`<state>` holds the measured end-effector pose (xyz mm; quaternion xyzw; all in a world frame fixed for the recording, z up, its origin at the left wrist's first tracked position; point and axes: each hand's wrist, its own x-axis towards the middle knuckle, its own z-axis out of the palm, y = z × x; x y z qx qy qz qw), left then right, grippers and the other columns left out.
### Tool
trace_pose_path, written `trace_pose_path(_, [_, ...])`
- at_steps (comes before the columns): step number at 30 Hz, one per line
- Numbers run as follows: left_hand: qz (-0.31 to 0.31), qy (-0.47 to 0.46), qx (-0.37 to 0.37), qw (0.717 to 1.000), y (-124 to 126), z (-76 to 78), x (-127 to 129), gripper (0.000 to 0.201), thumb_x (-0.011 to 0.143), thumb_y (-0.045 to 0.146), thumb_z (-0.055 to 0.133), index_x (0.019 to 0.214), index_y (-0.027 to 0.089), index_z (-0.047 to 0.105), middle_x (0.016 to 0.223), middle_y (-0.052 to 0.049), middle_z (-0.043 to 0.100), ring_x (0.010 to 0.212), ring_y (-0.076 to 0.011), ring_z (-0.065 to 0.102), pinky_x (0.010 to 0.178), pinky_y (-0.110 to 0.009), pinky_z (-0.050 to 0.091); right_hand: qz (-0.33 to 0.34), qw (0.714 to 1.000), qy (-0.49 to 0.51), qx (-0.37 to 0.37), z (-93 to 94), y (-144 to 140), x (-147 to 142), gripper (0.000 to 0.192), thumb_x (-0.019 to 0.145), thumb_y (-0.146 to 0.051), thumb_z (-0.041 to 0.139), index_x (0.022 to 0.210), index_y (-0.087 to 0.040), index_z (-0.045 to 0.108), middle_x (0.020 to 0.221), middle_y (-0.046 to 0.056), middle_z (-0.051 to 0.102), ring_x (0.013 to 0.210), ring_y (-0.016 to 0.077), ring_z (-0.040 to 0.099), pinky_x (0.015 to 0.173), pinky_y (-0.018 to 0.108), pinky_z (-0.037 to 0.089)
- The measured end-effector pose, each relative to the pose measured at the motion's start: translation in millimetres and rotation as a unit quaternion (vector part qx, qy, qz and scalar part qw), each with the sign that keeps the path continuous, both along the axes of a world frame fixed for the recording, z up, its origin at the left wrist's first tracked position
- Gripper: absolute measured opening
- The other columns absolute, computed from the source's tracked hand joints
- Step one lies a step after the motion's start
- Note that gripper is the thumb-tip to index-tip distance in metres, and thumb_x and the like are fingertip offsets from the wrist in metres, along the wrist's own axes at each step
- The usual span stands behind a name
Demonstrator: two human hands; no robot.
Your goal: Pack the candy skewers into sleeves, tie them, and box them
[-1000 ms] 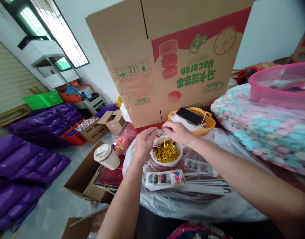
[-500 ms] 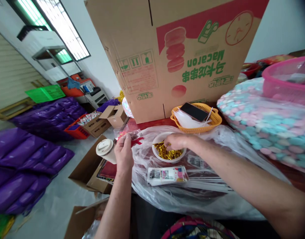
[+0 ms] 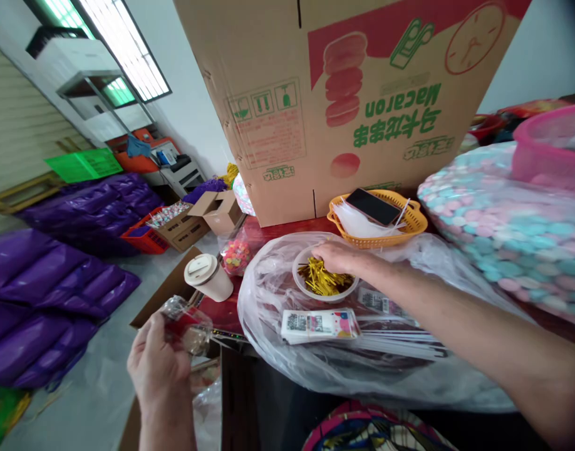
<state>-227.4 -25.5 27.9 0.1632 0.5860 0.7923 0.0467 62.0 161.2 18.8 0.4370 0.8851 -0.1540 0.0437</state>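
Observation:
My left hand (image 3: 158,369) is low at the left, off the table edge, and grips a small clear packet with something red inside (image 3: 186,326). My right hand (image 3: 337,255) reaches into a white bowl (image 3: 300,285) of gold twist ties (image 3: 322,280), its fingertips down among the ties; whether it pinches one I cannot tell. The bowl rests on a large clear plastic bag (image 3: 269,294) spread over the table. A stack of printed label cards (image 3: 318,324) lies just in front of the bowl.
A big Macaron carton (image 3: 353,100) stands behind. An orange basket (image 3: 412,220) holds a phone (image 3: 372,206). A bag of pastel candies (image 3: 498,219) and a pink basket (image 3: 550,150) are at right. A lidded paper cup (image 3: 207,277), open boxes and purple bags (image 3: 57,282) lie left.
My left hand has carried the small packet from beside the bowl down and left, off the table edge. My right hand has dropped into the bowl of gold ties.

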Motion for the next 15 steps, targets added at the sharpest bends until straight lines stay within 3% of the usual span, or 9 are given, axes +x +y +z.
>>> trace_pose_path(2, [0.035, -0.058, 0.025, 0.997, -4.6, -0.6, -4.5, 0.013, 0.065, 0.018, 0.073, 0.073, 0.017, 0.063, 0.067, 0.005, 0.065, 0.061, -0.0081, 0.06, 0.057, -0.017, 0.053, -0.001, 1.0, 0.008, 0.007, 6.9, 1.1, 2.9, 0.017, 0.086, -0.024, 0.063, 0.102, -0.016, 0.065, 0.114, 0.009, 0.062, 0.098, 0.0203, 0.06, 0.084, 0.037, 0.049])
trace_pose_path(5, [0.018, -0.086, 0.025, 0.996, -7.3, 0.2, -0.4, 0.012, 0.064, 0.016, 0.074, 0.073, 0.016, 0.065, 0.07, 0.004, 0.067, 0.065, -0.0086, 0.062, 0.06, -0.017, 0.053, 0.012, 1.0, 0.004, -0.019, 17.2, 0.3, 3.3, 0.021, 0.071, -0.016, 0.073, 0.091, -0.019, 0.07, 0.102, 0.008, 0.068, 0.087, 0.0216, 0.063, 0.073, 0.031, 0.047])
trace_pose_path(9, [0.032, -0.076, 0.028, 0.996, -10.5, -2.1, -5.9, 0.013, 0.065, 0.018, 0.074, 0.074, 0.014, 0.064, 0.07, 0.003, 0.065, 0.063, -0.0087, 0.06, 0.061, -0.018, 0.053, 0.022, 0.999, 0.022, -0.042, 29.3, 3.1, 0.2, 0.027, 0.075, -0.028, 0.07, 0.102, -0.027, 0.07, 0.102, 0.001, 0.069, 0.092, 0.0191, 0.064, 0.072, 0.027, 0.046])
trace_pose_path(12, [0.051, -0.062, 0.012, 0.997, -11.6, -10.0, -17.6, 0.016, 0.065, 0.02, 0.073, 0.073, 0.015, 0.06, 0.066, 0.005, 0.061, 0.056, -0.0087, 0.056, 0.056, -0.021, 0.053, 0.007, 0.999, 0.002, -0.05, 22.0, 1.0, -7.9, 0.042, 0.069, -0.03, 0.076, 0.11, -0.026, 0.068, 0.11, 0.005, 0.068, 0.099, 0.0239, 0.064, 0.08, 0.031, 0.047])
trace_pose_path(15, [0.035, -0.048, -0.01, 0.998, -9.1, -19.1, -22.4, 0.017, 0.066, 0.022, 0.071, 0.073, 0.015, 0.057, 0.069, 0.004, 0.062, 0.057, -0.0101, 0.058, 0.056, -0.024, 0.053, -0.016, 0.997, -0.035, -0.064, 1.1, -7.0, -17.6, 0.05, 0.071, -0.033, 0.077, 0.118, -0.022, 0.064, 0.12, 0.01, 0.063, 0.102, 0.0271, 0.063, 0.084, 0.039, 0.049])
